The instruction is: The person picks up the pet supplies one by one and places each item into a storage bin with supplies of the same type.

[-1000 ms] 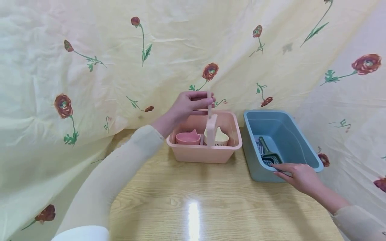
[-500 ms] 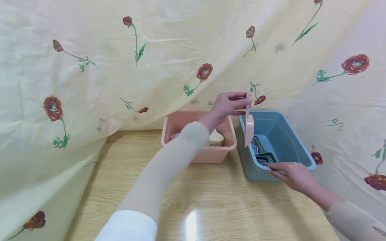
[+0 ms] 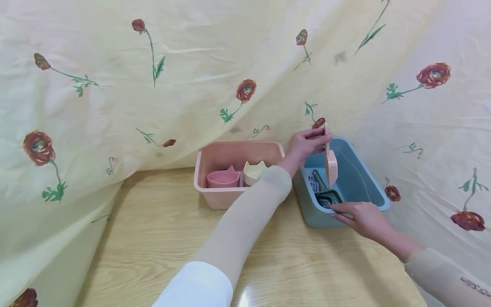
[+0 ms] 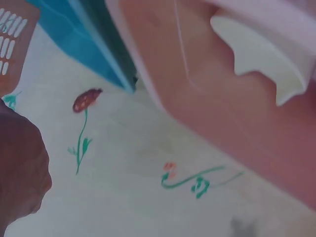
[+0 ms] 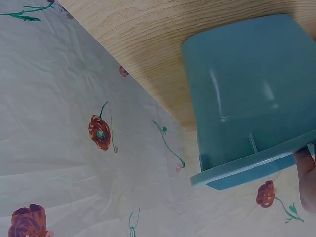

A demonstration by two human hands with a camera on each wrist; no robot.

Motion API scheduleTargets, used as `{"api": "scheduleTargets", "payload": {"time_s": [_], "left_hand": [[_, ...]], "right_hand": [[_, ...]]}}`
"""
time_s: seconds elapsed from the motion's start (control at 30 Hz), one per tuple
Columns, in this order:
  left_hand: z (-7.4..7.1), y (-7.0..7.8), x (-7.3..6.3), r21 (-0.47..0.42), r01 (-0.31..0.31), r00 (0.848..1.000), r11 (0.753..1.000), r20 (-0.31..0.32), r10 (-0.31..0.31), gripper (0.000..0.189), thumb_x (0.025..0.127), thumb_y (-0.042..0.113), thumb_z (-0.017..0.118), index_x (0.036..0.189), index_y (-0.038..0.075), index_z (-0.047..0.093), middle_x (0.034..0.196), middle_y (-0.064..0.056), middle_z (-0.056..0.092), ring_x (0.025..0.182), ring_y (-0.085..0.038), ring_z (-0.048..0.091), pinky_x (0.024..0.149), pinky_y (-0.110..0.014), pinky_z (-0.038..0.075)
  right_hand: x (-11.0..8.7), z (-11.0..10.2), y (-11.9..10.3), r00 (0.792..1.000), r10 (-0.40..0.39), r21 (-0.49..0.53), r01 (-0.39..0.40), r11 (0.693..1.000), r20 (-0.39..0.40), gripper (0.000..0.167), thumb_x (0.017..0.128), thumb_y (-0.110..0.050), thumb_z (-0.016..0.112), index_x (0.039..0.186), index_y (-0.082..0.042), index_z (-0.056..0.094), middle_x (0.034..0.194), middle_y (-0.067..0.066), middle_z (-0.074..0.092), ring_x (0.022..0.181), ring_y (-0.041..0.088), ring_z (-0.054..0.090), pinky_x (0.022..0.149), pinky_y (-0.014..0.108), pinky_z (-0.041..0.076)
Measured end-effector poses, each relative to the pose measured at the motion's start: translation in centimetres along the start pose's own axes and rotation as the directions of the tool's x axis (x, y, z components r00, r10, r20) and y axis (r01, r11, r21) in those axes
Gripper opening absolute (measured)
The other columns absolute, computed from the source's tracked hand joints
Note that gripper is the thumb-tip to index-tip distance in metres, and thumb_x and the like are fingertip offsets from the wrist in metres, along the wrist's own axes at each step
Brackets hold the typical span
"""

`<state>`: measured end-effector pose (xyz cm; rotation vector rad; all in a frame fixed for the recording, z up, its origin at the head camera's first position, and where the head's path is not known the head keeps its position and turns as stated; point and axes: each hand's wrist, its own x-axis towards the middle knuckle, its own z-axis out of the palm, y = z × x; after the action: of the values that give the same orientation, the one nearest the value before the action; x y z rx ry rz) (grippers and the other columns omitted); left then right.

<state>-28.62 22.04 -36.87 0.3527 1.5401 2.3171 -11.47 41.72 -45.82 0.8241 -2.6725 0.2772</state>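
My left hand (image 3: 307, 147) pinches the handle of a pale pink slotted litter scoop (image 3: 331, 168), whose head hangs down over the blue litter box (image 3: 374, 183). In the left wrist view, the slotted scoop head (image 4: 19, 54) shows beyond the hand (image 4: 22, 168). My right hand (image 3: 364, 217) grips the near rim of the blue box, thumb outside and fingers over the edge. Inside the box, a dark green scoop (image 3: 329, 196) lies along the left wall beside a light purple slotted piece (image 3: 313, 183). The right wrist view shows the box's outer wall (image 5: 252, 89).
Left of the blue box stands a pink tub (image 3: 226, 198) with a pink cat-eared bowl (image 3: 223, 179) and a cream one (image 3: 251, 172) inside. Both containers stand on a wooden table (image 3: 161, 238) against a flowered cloth (image 3: 192, 106).
My left hand has carried the pink scoop rightward from above the pink tub to over the blue box and lowered it slightly. The right hand keeps its grip on the rim.
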Motion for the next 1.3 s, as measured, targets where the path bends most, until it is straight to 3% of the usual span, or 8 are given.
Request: {"api": "scheduleTargets", "payload": {"time_s": [0.3, 0.5, 0.7, 0.87, 1.0, 1.1, 1.2, 1.3], "left_hand": [[-0.2, -3.3, 0.2, 0.049, 0.019, 0.999, 0.999, -0.028, -0.018, 0.028, 0.096, 0.017, 0.083, 0.121, 0.006, 0.081, 0.1, -0.001, 0.082, 0.099, -0.022, 0.08, 0.095, -0.046, 0.064], [-1.4, -3.8, -0.7, 0.099, 0.102, 0.993, 0.99, -0.068, -0.096, 0.033, 0.095, 0.022, 0.084, 0.126, 0.013, 0.08, 0.112, 0.006, 0.08, 0.107, -0.017, 0.076, 0.104, -0.049, 0.06], [-2.7, -3.2, -1.0, 0.143, 0.163, 0.987, 0.976, -0.017, -0.162, 0.039, 0.094, 0.032, 0.085, 0.131, 0.025, 0.077, 0.117, 0.013, 0.077, 0.108, -0.011, 0.075, 0.107, -0.045, 0.058], [-3.9, -1.6, -1.4, 0.169, 0.183, 0.978, 0.969, 0.072, -0.197, 0.042, 0.095, 0.029, 0.084, 0.136, 0.025, 0.074, 0.12, 0.01, 0.078, 0.116, -0.014, 0.073, 0.11, -0.047, 0.056], [-5.2, 0.9, -1.9, 0.228, 0.198, 0.964, 0.953, 0.13, -0.232, 0.05, 0.097, 0.026, 0.082, 0.145, 0.019, 0.068, 0.13, 0.002, 0.076, 0.124, -0.016, 0.07, 0.115, -0.051, 0.051], [-6.2, 3.2, -2.5, 0.296, 0.224, 0.946, 0.929, 0.162, -0.279, 0.054, 0.099, 0.025, 0.08, 0.15, 0.018, 0.063, 0.137, -0.003, 0.073, 0.131, -0.02, 0.067, 0.116, -0.051, 0.05], [-7.5, 5.5, -3.4, 0.362, 0.222, 0.928, 0.905, 0.208, -0.31, 0.058, 0.101, 0.024, 0.077, 0.155, 0.018, 0.058, 0.141, -0.006, 0.071, 0.136, -0.023, 0.063, 0.117, -0.052, 0.049], [-9.0, 7.6, -4.7, 0.452, 0.181, 0.919, 0.873, 0.237, -0.314, 0.06, 0.101, 0.026, 0.076, 0.157, 0.018, 0.056, 0.139, -0.006, 0.072, 0.134, -0.024, 0.065, 0.116, -0.054, 0.05]], "right_hand": [[0.2, 0.1, 0.1, 1.0, -0.012, 0.011, 0.012, 1.0, -0.013, 0.039, 0.076, -0.01, 0.092, 0.114, -0.012, 0.084, 0.097, 0.005, 0.083, 0.072, 0.016, 0.078, 0.055, 0.031, 0.059], [0.2, 0.4, 0.2, 1.0, -0.019, 0.006, 0.019, 1.0, -0.015, 0.04, 0.076, -0.01, 0.092, 0.115, -0.012, 0.084, 0.098, 0.005, 0.083, 0.075, 0.019, 0.079, 0.058, 0.035, 0.062], [0.3, 0.4, 0.2, 0.999, -0.033, 0.002, 0.033, 0.999, -0.037, 0.04, 0.073, -0.009, 0.093, 0.112, -0.011, 0.085, 0.096, 0.005, 0.083, 0.073, 0.02, 0.078, 0.055, 0.034, 0.06], [0.5, 0.4, 0.3, 0.999, -0.031, 0.004, 0.031, 0.999, -0.03, 0.04, 0.074, -0.009, 0.093, 0.113, -0.012, 0.085, 0.096, 0.005, 0.083, 0.068, 0.016, 0.076, 0.052, 0.029, 0.055], [1.0, 0.1, 0.2, 1.0, -0.026, 0.031, 0.026, 0.999, -0.002, 0.039, 0.075, -0.009, 0.093, 0.113, -0.011, 0.085, 0.094, 0.004, 0.083, 0.062, 0.007, 0.07, 0.049, 0.023, 0.049], [1.4, -0.3, 0.0, 0.997, 0.011, 0.057, -0.015, 0.998, 0.072, 0.036, 0.079, -0.011, 0.091, 0.114, -0.01, 0.084, 0.093, 0.004, 0.083, 0.06, 0.0, 0.064, 0.048, 0.021, 0.045], [1.8, -1.0, -0.2, 0.976, 0.082, 0.074, -0.099, 0.992, 0.203, 0.033, 0.088, -0.018, 0.087, 0.119, -0.009, 0.083, 0.097, 0.004, 0.083, 0.062, -0.002, 0.063, 0.051, 0.023, 0.046], [2.3, -1.8, -0.4, 0.928, 0.142, 0.094, -0.184, 0.978, 0.344, 0.038, 0.095, -0.028, 0.082, 0.127, -0.006, 0.079, 0.086, -0.003, 0.079, 0.056, -0.003, 0.055, 0.05, 0.024, 0.043]]}}
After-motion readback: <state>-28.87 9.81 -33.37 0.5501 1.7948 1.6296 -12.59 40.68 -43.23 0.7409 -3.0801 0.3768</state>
